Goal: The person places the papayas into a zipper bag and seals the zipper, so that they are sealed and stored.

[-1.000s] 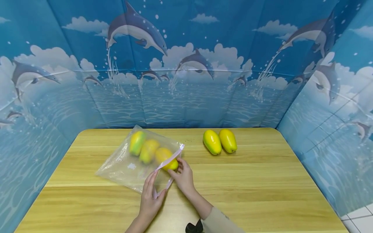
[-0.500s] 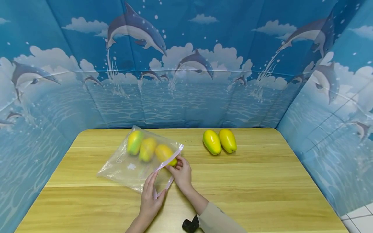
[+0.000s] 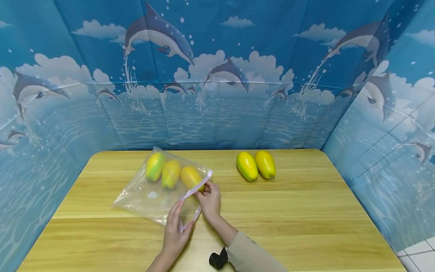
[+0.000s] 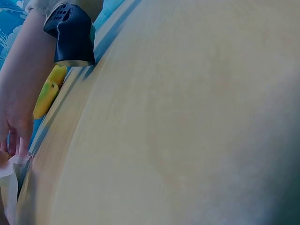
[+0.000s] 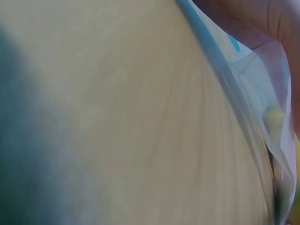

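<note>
A clear zip bag (image 3: 136,194) with a pink-edged mouth lies at the left of the table, its mouth facing right and toward me. Inside are two yellow-green mangoes (image 3: 171,174), side by side near the far edge. My left hand (image 3: 174,236) holds the near end of the mouth, fingers on the upper edge and thumb by the lower one, keeping it apart. At the mouth, my right hand (image 3: 211,202) grips the near end of a third mango (image 3: 191,176), most of which is inside the bag. Its fingertips are partly hidden by the pink edge.
Two more mangoes, a left one (image 3: 247,166) and a right one (image 3: 266,164), lie together at the back of the wooden table (image 3: 306,211). A black wrist device (image 3: 218,258) sits at the right sleeve. A dolphin-printed curtain (image 3: 217,113) hangs behind and at both sides.
My right hand has moved slightly left and away from me, pushing its mango deeper into the bag. The two mangoes inside shifted a little left. The left hand stayed put.
</note>
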`<state>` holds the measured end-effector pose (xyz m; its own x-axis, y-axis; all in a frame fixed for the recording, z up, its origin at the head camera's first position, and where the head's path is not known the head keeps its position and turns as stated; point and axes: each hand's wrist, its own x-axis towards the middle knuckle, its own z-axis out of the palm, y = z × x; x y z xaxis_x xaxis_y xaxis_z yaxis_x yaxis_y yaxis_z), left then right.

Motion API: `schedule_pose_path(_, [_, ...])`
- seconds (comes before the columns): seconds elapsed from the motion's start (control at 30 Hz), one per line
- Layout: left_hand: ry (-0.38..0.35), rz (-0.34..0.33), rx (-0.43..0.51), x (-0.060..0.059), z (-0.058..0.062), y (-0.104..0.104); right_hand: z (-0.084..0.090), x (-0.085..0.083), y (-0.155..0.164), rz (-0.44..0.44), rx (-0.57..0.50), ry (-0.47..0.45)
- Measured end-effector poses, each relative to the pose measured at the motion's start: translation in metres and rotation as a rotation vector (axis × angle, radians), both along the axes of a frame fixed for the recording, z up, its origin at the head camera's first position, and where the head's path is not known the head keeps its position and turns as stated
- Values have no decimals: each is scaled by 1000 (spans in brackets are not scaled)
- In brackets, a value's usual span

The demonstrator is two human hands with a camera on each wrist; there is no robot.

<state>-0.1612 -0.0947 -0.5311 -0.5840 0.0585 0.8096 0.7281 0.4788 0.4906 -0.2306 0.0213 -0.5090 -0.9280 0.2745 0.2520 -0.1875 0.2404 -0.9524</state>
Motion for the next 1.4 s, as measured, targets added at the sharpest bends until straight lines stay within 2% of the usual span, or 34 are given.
schedule_pose_path(0.37, [21,2,0,-1,-1,0,-1,-3,-2,-4,-9,-17])
schedule_pose_path(0.7, [22,10,-7,-1,-1,0,1,-3,1,94,-14,-95])
schedule_pose_path(0.93, [9,22,-26,-1,-2,-1,48,23,14,175,-130,-159])
schedule_pose_path(1.0, [5,24,-30,-1,-2,-1,49,23,21,174,-141,-163])
schedule_pose_path(1.1, [5,18,-22,-1,-1,0,52,22,32,152,-150,-131])
schedule_pose_path(1.23, [1,12,-8,-1,0,0,58,18,50,87,-146,-41])
schedule_pose_path(1.4, [-3,18,-13,-1,0,-1,56,0,83,-18,-103,97])
